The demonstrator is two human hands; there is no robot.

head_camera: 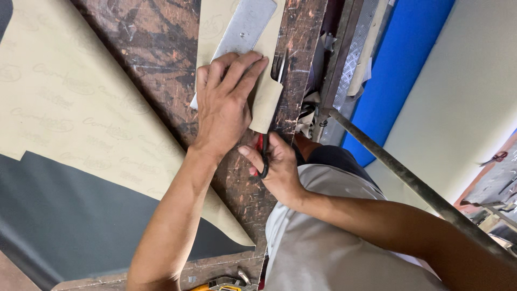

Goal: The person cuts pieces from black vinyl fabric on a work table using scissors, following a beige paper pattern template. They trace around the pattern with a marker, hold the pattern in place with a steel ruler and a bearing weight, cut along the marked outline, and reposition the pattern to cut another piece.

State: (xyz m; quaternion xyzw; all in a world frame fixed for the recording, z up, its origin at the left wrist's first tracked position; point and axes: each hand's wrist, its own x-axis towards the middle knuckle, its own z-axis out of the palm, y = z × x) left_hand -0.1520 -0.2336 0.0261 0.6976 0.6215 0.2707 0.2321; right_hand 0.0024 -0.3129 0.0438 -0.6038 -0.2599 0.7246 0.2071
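Note:
My left hand (226, 102) lies flat, fingers spread, pressing a metal template plate (245, 27) onto a narrow strip of tan sheet material (267, 97) on a worn dark wooden workbench (156, 48). My right hand (274, 167) grips a cutting tool with a red and black handle (262, 156) at the near end of the strip, by the bench edge. The blade itself is hidden by the strip and my fingers.
A large tan sheet (64, 102) covers the left of the bench over a dark grey sheet (64, 215). A metal rod (420, 188) runs diagonally at the right. Blue panel (409, 59) and scraps (309, 113) lie beyond the bench edge. Tools (226, 283) sit at the bottom.

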